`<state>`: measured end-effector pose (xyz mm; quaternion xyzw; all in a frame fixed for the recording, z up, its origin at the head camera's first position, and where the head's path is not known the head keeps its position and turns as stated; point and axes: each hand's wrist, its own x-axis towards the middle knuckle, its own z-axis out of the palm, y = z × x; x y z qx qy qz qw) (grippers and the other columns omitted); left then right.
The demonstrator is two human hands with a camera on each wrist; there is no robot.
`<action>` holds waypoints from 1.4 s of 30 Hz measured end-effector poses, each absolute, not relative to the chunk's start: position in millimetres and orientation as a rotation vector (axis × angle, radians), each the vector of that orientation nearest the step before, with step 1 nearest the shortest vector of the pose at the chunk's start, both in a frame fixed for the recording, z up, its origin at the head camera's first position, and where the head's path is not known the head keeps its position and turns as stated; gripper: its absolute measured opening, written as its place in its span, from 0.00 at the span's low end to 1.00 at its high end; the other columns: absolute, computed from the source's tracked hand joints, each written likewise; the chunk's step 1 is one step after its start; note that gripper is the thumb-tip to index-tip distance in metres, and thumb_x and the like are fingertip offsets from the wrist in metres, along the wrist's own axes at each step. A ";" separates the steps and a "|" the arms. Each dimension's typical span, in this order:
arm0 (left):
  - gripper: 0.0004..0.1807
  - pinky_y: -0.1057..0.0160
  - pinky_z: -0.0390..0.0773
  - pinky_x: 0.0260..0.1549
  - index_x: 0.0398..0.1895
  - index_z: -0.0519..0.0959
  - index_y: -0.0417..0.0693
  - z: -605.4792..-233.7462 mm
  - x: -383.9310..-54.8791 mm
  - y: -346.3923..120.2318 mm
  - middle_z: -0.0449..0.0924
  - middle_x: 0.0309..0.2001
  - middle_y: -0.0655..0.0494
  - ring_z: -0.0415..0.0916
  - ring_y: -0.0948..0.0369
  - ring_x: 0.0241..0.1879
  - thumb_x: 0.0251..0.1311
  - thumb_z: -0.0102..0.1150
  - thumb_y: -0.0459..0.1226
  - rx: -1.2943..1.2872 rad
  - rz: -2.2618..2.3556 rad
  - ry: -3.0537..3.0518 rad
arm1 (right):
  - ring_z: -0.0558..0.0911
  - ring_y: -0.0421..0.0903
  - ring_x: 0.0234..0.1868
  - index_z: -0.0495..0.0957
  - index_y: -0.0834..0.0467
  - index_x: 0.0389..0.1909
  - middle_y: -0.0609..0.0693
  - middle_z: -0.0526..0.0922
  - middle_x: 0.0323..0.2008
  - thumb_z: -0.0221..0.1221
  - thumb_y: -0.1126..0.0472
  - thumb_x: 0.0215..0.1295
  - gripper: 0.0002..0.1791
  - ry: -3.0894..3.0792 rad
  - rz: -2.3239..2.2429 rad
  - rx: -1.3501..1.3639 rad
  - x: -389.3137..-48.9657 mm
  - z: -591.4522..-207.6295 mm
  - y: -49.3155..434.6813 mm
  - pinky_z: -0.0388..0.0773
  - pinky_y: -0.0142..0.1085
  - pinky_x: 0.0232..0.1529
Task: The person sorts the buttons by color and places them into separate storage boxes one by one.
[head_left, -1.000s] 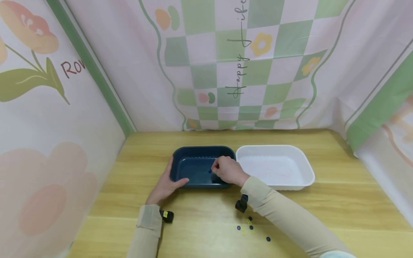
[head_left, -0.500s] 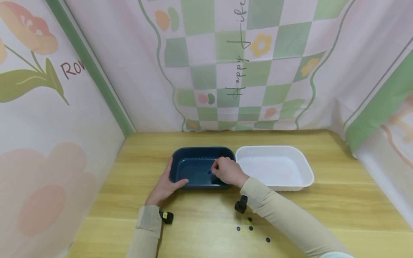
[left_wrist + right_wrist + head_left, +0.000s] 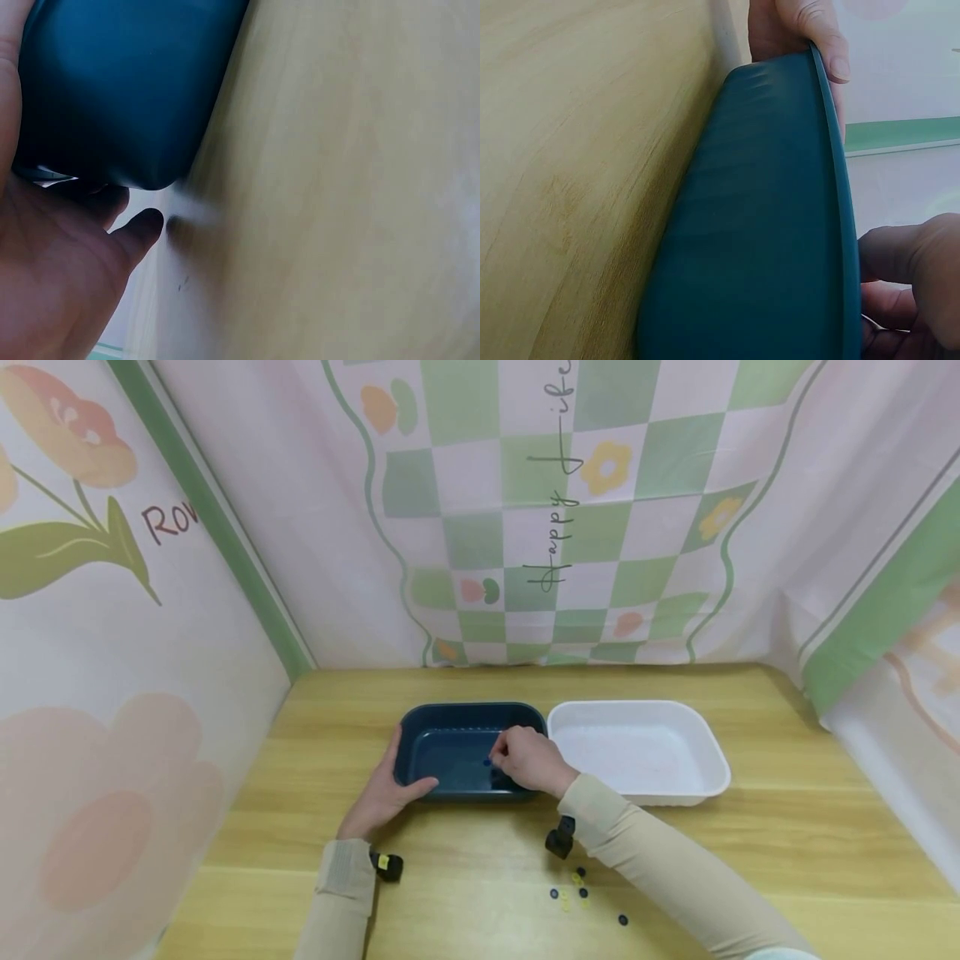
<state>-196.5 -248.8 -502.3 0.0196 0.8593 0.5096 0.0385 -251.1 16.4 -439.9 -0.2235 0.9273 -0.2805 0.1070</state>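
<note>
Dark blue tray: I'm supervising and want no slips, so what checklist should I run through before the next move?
1. Dark blue tray steadied: ok, the left hand grips its left end.
2. Right hand over that tray: ok.
3. Small blue piece secure in the right hand's grip: cannot tell.
4. White tray upright alongside: ok.
5. Table cleared: not ok, dark pieces and yellow pieces lie on it.
</note>
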 end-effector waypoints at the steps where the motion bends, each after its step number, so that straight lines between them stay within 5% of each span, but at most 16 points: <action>1: 0.59 0.43 0.44 0.71 0.78 0.34 0.67 -502.3 -196.4 -248.4 0.33 0.77 0.62 0.36 0.51 0.75 0.55 0.68 0.52 0.061 1.566 2.633 | 0.77 0.38 0.24 0.86 0.56 0.39 0.45 0.85 0.34 0.58 0.60 0.69 0.09 2.731 -0.824 -0.657 -250.8 -439.9 16.7 0.78 0.36 0.30; 42: 0.60 0.42 0.44 0.70 0.78 0.33 0.61 -500.4 -195.7 -246.8 0.32 0.78 0.57 0.36 0.49 0.75 0.55 0.69 0.51 0.078 1.567 2.648 | 0.75 0.39 0.24 0.84 0.53 0.34 0.41 0.80 0.28 0.61 0.58 0.66 0.04 2.760 -0.908 -0.640 -220.5 -424.7 34.3 0.76 0.34 0.29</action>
